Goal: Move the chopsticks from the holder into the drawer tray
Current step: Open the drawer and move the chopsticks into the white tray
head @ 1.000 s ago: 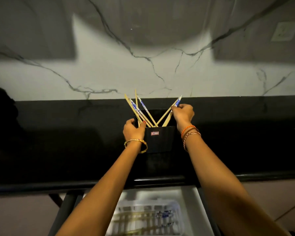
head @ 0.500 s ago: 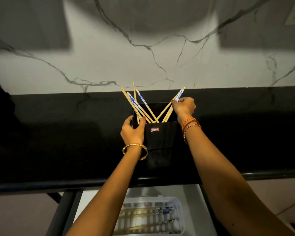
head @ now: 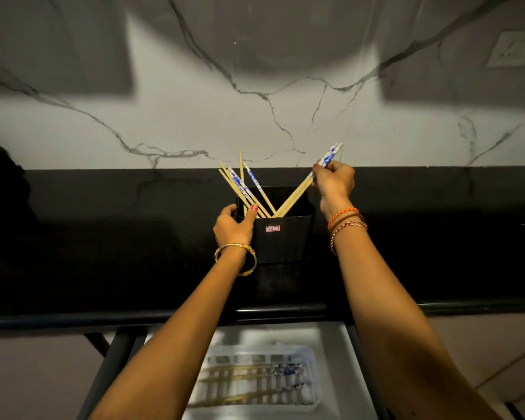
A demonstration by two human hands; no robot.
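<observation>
A black holder stands on the dark counter. Several wooden chopsticks with blue-and-white tops lean to its left side. My left hand grips the holder's left rim. My right hand pinches a pair of chopsticks near their patterned tops, partly lifted, with their tips still inside the holder. Below the counter, a white slotted tray lies in the open drawer with several chopsticks lying across it.
The black counter runs left to right, with a rounded front edge above the drawer. A marble backsplash rises behind it, with a wall socket at the upper right. A dark shape sits at the far left.
My right hand has pulled the pair of chopsticks up and to the right, so more of them shows above the holder. My left hand stays on the holder's rim.
</observation>
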